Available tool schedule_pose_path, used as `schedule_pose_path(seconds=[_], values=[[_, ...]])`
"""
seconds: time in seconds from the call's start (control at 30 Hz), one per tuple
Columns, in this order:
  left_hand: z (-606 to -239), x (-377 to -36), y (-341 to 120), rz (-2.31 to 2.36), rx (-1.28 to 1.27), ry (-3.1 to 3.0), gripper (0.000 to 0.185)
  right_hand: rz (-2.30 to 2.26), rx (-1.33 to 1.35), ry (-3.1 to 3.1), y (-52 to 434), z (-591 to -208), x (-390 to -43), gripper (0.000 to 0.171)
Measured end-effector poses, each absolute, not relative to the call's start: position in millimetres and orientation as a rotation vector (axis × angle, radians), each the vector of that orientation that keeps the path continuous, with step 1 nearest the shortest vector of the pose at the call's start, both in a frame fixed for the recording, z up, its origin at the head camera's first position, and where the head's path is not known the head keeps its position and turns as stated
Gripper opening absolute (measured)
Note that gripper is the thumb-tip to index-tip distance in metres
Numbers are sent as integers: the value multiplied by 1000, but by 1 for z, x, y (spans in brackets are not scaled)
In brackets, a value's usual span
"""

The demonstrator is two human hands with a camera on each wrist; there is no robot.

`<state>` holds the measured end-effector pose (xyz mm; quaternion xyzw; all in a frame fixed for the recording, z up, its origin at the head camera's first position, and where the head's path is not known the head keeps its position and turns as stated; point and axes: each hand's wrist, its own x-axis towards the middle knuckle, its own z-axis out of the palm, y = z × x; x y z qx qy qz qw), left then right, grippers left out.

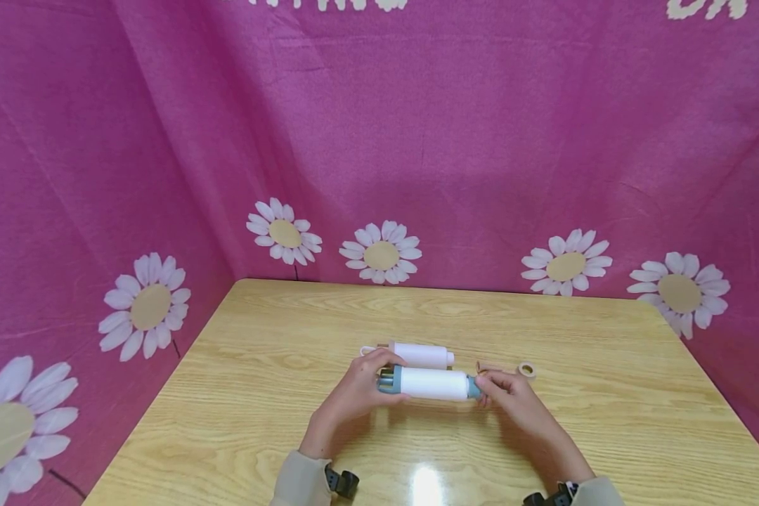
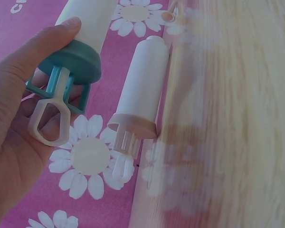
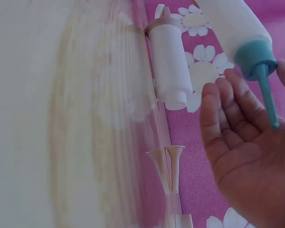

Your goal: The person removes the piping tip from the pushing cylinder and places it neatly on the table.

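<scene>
An icing syringe (image 1: 434,384) with a white barrel and teal ends is held level above the table between both hands. My left hand (image 1: 357,383) grips its teal handle end, thumb on the barrel. The pale plunger loop (image 2: 51,122) sticks out there in the left wrist view. My right hand (image 1: 512,400) pinches the teal cap (image 3: 254,56) at the other end. A thin teal nozzle (image 3: 267,99) points toward its palm, with the other fingers loosely extended beneath. Just behind lies a second white syringe (image 1: 419,355) with a brownish handle end.
A small brownish cone-shaped nozzle (image 1: 489,367) and a pale ring-shaped piece (image 1: 527,370) lie beyond my right hand. The wooden table (image 1: 259,393) meets a pink curtain (image 1: 417,154) printed with daisies at its back and sides.
</scene>
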<state>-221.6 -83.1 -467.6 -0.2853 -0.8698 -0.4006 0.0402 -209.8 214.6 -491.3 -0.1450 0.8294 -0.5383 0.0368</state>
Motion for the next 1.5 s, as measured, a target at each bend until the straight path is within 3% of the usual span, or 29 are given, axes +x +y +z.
schedule_pose_path(seconds=[0.17,0.33,0.77,1.5], values=[[-467,-221,-85,-1231,-857,-2681,46,-1686,-386,2540,213,-490,-207,21],[-468,-221,-87,-1235,-854,-2670,46,-1737,-499,2538,213,-493,-207,18],[-471,-223,-89,-1237,-858,-2661,46,-1853,-712,2538,214,-498,-206,26],[-482,-228,-93,-1128,-825,-2847,46,-1898,-750,2528,220,-501,-207,24]])
